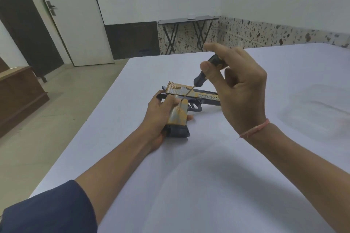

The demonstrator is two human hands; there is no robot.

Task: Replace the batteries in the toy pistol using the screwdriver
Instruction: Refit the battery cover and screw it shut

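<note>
Leftmost, the left hand point(158, 119) grips the handle of the gold-and-grey mottled plastic toy pistol point(179, 112), thumb laid across the handle's upper face and fingers curled beneath. The pistol lies on its side on the pale cloth-covered worktop point(208, 185), near the middle, with its muzzle pointing right. Its frame, trigger guard and magazine base are dark navy, and the slide carries "DESERT EAGLE" lettering. Above it slants the black-handled screwdriver with a thin metal shaft point(201, 78), its tip down on the upper part of the handle, seemingly at a screw, though that spot is too small to confirm. The right hand point(243, 91) pinches the screwdriver's handle between thumb and curled fingers, forefinger held out straight.
</note>
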